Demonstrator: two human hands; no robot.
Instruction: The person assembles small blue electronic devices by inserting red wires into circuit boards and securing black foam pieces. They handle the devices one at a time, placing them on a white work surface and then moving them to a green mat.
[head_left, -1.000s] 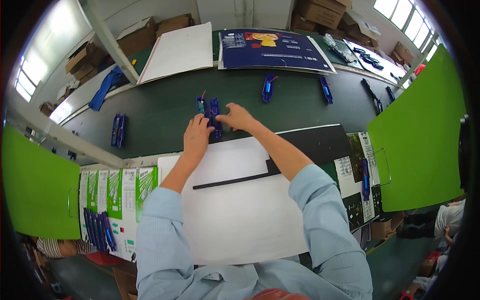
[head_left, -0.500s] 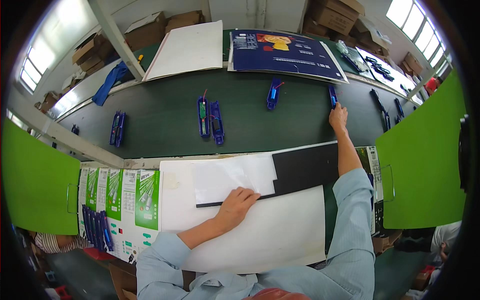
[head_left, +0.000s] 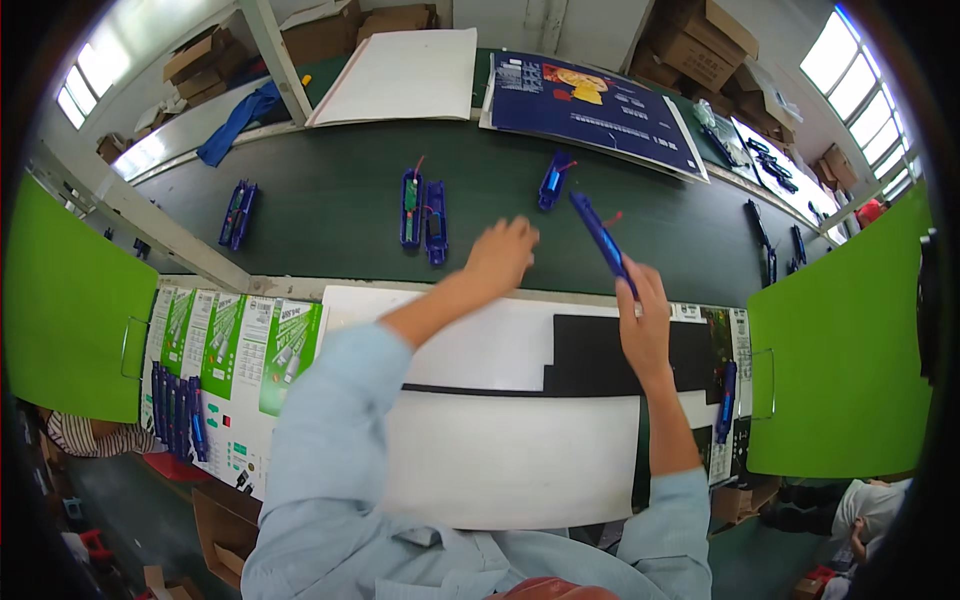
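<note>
My right hand [head_left: 645, 310] is closed round the lower end of a long, narrow blue plastic casing [head_left: 603, 238], tilted above the near edge of the green work surface, with a red wire sticking out of its side. My left hand [head_left: 502, 258] reaches over the green surface, fingers apart, and nothing shows in it. Left of that hand lies an opened casing pair [head_left: 411, 210], one half with a green circuit board and red wire. Another casing [head_left: 551, 183] with a bright blue cylinder inside lies beyond and between my hands.
In front of me, a white sheet [head_left: 470, 350] covers part of a black board [head_left: 600, 350]. Several casings [head_left: 175, 410] stand in a row at left, and one casing [head_left: 726, 402] lies at right. Green panels [head_left: 835, 340] flank the bench. Large printed boards [head_left: 600, 110] rest at the back.
My right hand has brought the casing from the far right of the green surface toward me. My left hand has left the white sheet and moved forward over the green surface.
</note>
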